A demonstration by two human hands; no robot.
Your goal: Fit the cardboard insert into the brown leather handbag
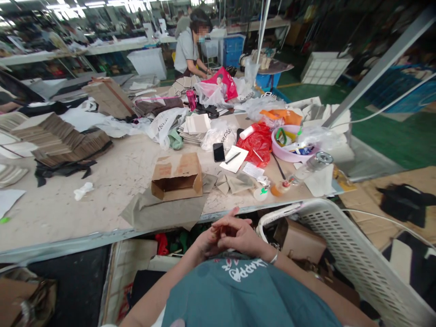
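Observation:
My two hands meet in front of my teal apron point(252, 290), just short of the table's front edge. My left hand point(208, 240) reaches in from the left, its fingers stretched behind the right one and partly hidden by it. Lying across it is my right hand point(240, 234), with loosely bent, spread fingers and a bracelet at the wrist. No object shows in either hand. On the table beyond them, an open-ended cardboard box point(177, 175) rests on a grey sheet point(163, 211). Folded grey pieces point(235, 182) lie to the box's right.
A white plastic basket point(327, 227) with brown bags stands at my right. The table holds a phone point(218, 152), a pen on paper point(233, 158), a red bag point(257, 143), a pink basin point(289, 154), a glass jar point(313, 165) and stacked pieces point(61, 136). Opposite, a person point(189, 50) works.

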